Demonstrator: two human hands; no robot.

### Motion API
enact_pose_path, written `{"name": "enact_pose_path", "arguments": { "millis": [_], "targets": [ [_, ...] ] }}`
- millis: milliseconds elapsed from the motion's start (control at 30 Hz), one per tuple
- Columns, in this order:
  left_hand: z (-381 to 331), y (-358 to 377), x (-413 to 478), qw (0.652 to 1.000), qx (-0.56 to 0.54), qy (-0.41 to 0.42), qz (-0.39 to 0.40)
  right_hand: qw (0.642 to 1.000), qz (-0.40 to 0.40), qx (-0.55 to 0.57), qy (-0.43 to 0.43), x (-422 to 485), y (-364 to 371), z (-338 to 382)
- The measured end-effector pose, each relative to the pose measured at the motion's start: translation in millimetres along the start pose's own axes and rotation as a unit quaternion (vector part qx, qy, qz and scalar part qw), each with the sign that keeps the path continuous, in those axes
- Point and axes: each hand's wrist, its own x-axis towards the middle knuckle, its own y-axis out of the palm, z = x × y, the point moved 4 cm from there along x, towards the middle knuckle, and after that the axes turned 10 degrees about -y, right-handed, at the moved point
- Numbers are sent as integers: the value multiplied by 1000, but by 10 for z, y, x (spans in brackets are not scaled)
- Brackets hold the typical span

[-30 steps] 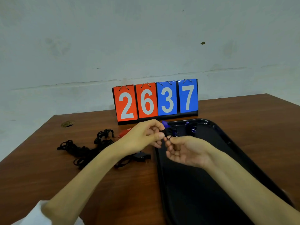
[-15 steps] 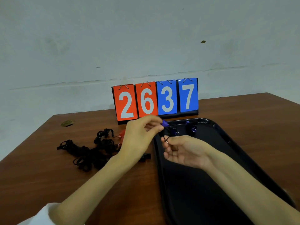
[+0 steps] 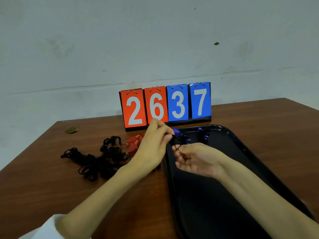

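Over the far left corner of a black tray, both hands work on a blue whistle with a bundled black lanyard. My left hand pinches the black cord beside the whistle. My right hand, palm up, pinches a small metal ring at the cord's lower end. A second blue whistle with a ring lies in the tray's far end. Red whistles lie on the table behind my left hand, partly hidden by it.
A tangle of black lanyards lies on the brown table to the left. A flip scoreboard reading 2637 stands at the back against a grey wall. A small brownish scrap lies at the far left.
My left hand has turned and lifted a little, showing its back, while still at the cord. My right hand has stayed in place with the ring between its fingertips.
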Motion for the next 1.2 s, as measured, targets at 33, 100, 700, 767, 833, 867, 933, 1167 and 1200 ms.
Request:
{"name": "enact_pose_path", "arguments": {
  "millis": [33,100,700,767,833,867,933,1167,1200],
  "targets": [
    [16,13,20,998,-34,-37,34,1000,4,9,7,-6,9,2],
    [14,31,55,987,-99,-90,88,999,18,38,25,-31,38,9],
    [25,-126,54,962,-94,-88,242,999,22,-29,-5,-14,47,-6],
    [5,-134,41,978,-8,-49,201,999,17,-42,-20,-15,43,4],
    [-17,-135,28,989,28,-15,146,998,11,-48,-28,-11,39,9],
    [-33,-129,23,993,24,-8,118,998,9,-49,-30,-10,38,8],
    [-44,-101,18,997,1,-11,80,997,5,-62,-35,-9,38,-2],
    [6,-35,37,983,-148,-97,46,988,-10,-128,-88,-15,33,34],
    [23,-41,43,975,-185,-117,48,983,-15,-150,-102,-15,31,45]
  ]
}}
